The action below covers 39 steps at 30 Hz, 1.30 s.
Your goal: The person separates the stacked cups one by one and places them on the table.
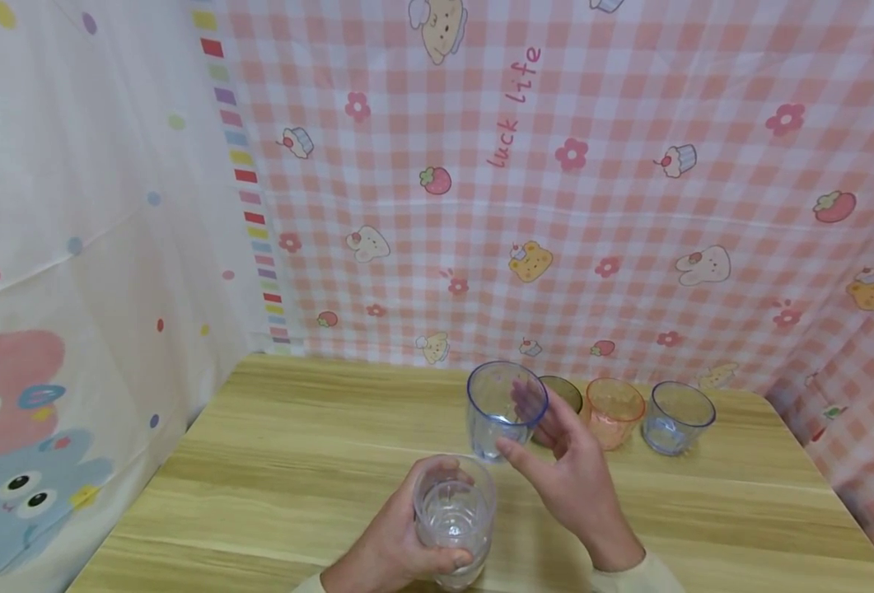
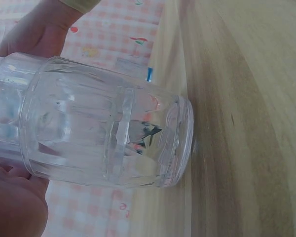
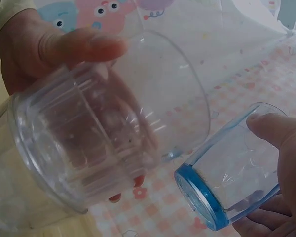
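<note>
My left hand (image 1: 399, 539) grips a clear cup (image 1: 455, 515) near the front middle of the table. In the left wrist view, one clear cup sits nested in the mouth of another clear cup (image 2: 98, 123), whose base is right at the tabletop. To the right and farther back, my right hand (image 1: 573, 482) holds a clear cup with a blue rim (image 1: 503, 412), thumb on the near side and fingers round the far right side. The right wrist view shows this cup's thick blue base (image 3: 202, 197) tilted beside the clear cups.
Behind my right hand stand a dark olive cup (image 1: 564, 395), partly hidden, an orange cup (image 1: 614, 416) and a blue-tinted cup (image 1: 677, 420) in a row. The wooden table (image 1: 259, 478) ends at a pink checked cloth (image 1: 407, 247) behind and a white cloth (image 1: 133, 288) on the left.
</note>
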Available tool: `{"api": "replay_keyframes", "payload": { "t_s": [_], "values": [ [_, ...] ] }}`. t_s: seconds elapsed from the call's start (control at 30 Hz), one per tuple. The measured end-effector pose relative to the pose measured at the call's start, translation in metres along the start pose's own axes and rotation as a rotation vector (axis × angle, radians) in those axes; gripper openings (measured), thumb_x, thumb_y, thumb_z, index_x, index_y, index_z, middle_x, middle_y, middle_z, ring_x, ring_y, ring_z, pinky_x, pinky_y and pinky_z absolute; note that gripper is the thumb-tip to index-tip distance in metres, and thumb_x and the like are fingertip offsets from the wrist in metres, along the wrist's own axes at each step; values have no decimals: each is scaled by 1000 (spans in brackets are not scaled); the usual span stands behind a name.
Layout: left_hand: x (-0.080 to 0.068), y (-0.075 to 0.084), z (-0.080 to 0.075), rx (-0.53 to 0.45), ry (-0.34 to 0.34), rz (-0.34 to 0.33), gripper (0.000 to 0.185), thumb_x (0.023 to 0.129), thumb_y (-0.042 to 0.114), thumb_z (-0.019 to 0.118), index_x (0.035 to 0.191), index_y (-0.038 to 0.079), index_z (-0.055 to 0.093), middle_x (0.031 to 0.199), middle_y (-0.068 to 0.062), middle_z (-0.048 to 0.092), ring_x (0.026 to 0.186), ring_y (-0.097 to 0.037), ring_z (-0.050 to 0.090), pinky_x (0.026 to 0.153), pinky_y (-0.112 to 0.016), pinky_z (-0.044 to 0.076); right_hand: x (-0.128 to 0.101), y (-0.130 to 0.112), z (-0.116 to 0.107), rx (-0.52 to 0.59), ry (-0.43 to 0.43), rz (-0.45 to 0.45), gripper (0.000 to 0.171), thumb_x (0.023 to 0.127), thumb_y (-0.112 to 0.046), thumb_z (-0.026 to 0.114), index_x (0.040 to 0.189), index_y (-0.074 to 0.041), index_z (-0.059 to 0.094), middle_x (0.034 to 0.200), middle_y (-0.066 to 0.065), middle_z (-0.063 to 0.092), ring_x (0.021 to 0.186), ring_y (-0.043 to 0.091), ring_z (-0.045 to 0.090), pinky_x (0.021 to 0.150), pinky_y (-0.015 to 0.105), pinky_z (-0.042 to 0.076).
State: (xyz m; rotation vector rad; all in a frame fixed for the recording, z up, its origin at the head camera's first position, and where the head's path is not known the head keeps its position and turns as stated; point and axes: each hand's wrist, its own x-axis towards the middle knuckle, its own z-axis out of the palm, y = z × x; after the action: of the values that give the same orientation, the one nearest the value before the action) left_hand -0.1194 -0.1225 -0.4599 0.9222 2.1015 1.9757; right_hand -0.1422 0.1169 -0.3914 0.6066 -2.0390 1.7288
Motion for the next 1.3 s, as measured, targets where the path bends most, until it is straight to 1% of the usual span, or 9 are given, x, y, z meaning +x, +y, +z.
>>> {"api": "replay_keyframes", "payload": {
  "t_s": [0.07, 0.23, 0.33, 0.47, 0.7, 0.77, 1.07, 1.23, 1.3],
  "values": [
    [0, -1, 0, 4, 2, 10, 87, 80, 0, 91, 151, 13, 43, 143, -16, 62, 127, -17, 65, 113, -29, 53, 0, 4, 0, -7, -2, 14, 71, 90, 6, 82, 154, 4, 51, 155, 26, 59, 139, 2, 59, 111, 16, 51],
    [-1, -4, -1, 10, 2, 28, 85, 81, 1, 90, 151, 12, 43, 142, -19, 63, 128, -18, 65, 112, -28, 53, -2, 15, 1, -16, -5, 78, 73, 91, 3, 82, 156, 2, 49, 157, 23, 58, 145, 30, 57, 112, 14, 49],
    [0, -4, -1, 7, -1, 33, 84, 82, 2, 90, 151, 12, 43, 142, -20, 63, 129, -19, 65, 112, -28, 53, -4, 22, 3, -15, -6, 129, 75, 91, 0, 83, 157, 3, 48, 158, 23, 57, 147, 40, 53, 112, 12, 47],
    [0, -3, 0, 5, -6, 28, 84, 82, 4, 90, 151, 13, 42, 142, -19, 62, 128, -19, 64, 112, -27, 53, -6, 32, 6, -36, -21, 190, 77, 93, -7, 84, 159, 3, 45, 160, 23, 54, 150, 39, 51, 113, 12, 45],
    [1, 0, 1, -13, 0, -20, 86, 80, 0, 90, 150, 12, 42, 146, -15, 61, 128, -18, 64, 113, -27, 52, -8, 52, 11, -78, -68, 273, 81, 96, -17, 83, 162, 1, 39, 165, 22, 48, 154, 37, 47, 124, 41, 41],
    [2, 2, 2, -11, -3, -24, 86, 80, 0, 90, 151, 12, 42, 146, -14, 61, 128, -18, 64, 113, -27, 52, -8, 57, 11, -79, -75, 288, 81, 97, -18, 82, 163, 0, 38, 166, 22, 47, 155, 37, 45, 124, 45, 40],
    [2, 2, 1, -25, -8, -9, 87, 80, 0, 89, 152, 12, 42, 147, -15, 60, 129, -18, 64, 113, -28, 52, -11, 75, 16, -85, -107, 352, 85, 99, -20, 80, 165, 0, 31, 169, 25, 40, 158, 38, 39, 127, 47, 36],
    [1, 2, 0, -13, -5, -18, 88, 79, 0, 90, 152, 14, 43, 147, -14, 60, 129, -16, 64, 114, -27, 51, -14, 84, 19, -126, -125, 385, 88, 99, -20, 79, 167, 1, 27, 170, 28, 36, 159, 40, 37, 128, 48, 35],
    [1, 0, 0, -6, -3, -6, 88, 79, 0, 90, 152, 14, 43, 146, -16, 61, 128, -16, 64, 114, -28, 52, -14, 87, 20, -143, -129, 403, 88, 100, -20, 79, 167, 2, 25, 170, 29, 35, 159, 41, 37, 128, 48, 35]
  ]
}}
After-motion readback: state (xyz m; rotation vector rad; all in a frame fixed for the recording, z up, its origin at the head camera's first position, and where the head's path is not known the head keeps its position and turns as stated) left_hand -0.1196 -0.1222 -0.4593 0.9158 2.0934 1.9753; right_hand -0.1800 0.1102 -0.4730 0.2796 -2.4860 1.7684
